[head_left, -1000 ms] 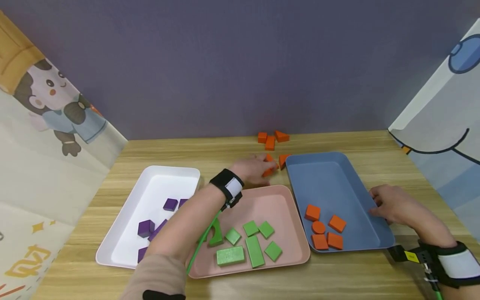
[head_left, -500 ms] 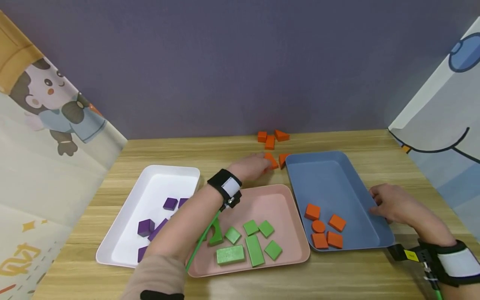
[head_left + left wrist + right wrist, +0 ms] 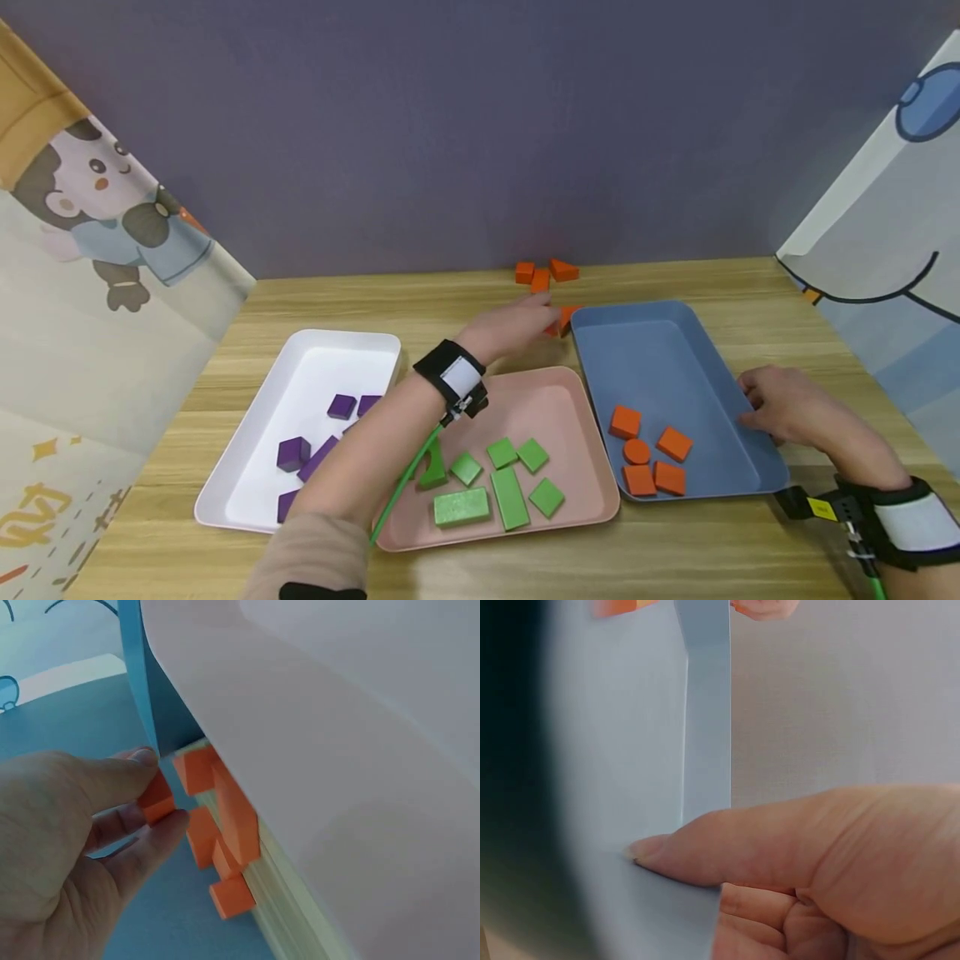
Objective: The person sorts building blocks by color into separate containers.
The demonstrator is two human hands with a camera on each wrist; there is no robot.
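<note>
My left hand (image 3: 508, 330) is above the wooden table behind the pink tray (image 3: 543, 398). In the left wrist view its thumb and fingers pinch a small orange block (image 3: 156, 801), which the hand hides in the head view. Right beside the fingertips lie other orange blocks, among them a long one (image 3: 235, 814); a triangular piece (image 3: 567, 319) touches the blue tray's corner. My right hand (image 3: 787, 407) grips the right side of the blue tray (image 3: 656, 358), thumb inside over the wall and fingers outside. Several orange blocks (image 3: 675, 444) rest at the tray's near left.
The pink tray holds several green blocks (image 3: 510, 498). To the left stands a white tray (image 3: 318, 367) with purple blocks (image 3: 293, 453), partly covered by my left forearm. More orange blocks (image 3: 540, 280) lie by the dark back wall (image 3: 510, 142). Printed panels flank both sides.
My left hand drew back slightly from the orange pieces, then reached forward and right over them, now covering most of one piece. The right hand and the trays stay put.
</note>
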